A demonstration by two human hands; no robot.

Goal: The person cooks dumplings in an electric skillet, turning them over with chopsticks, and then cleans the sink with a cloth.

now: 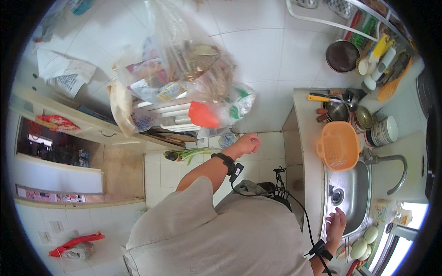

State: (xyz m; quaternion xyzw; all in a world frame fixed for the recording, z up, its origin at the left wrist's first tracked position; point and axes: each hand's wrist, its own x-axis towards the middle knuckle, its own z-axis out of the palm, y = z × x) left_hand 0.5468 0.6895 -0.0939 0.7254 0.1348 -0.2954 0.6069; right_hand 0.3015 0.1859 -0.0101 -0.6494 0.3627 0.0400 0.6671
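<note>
My left hand [249,144] is held out over the tiled floor with its fingers curled in, and no object shows in it. Near its fingertips hang plastic bags of packets [207,79]. Below and to its left in the picture, spring onions [193,153] lie by the cabinet's foot. My right hand [336,222] hangs at the front rim of the steel sink [352,210], empty, its fingers loosely bent and apart. An orange plastic colander [340,146] stands on the counter by the sink's far end, beyond reach of either hand's touch. Both wrists wear black straps with a cable.
A curved faucet [402,172] arches over the sink. Stacked bowls [383,131], pans [336,109] and a yellow-handled knife [319,98] crowd the counter's far end. Pale green round vegetables [359,249] lie near the window. A cabinet with a drawer [107,132] stands at the left.
</note>
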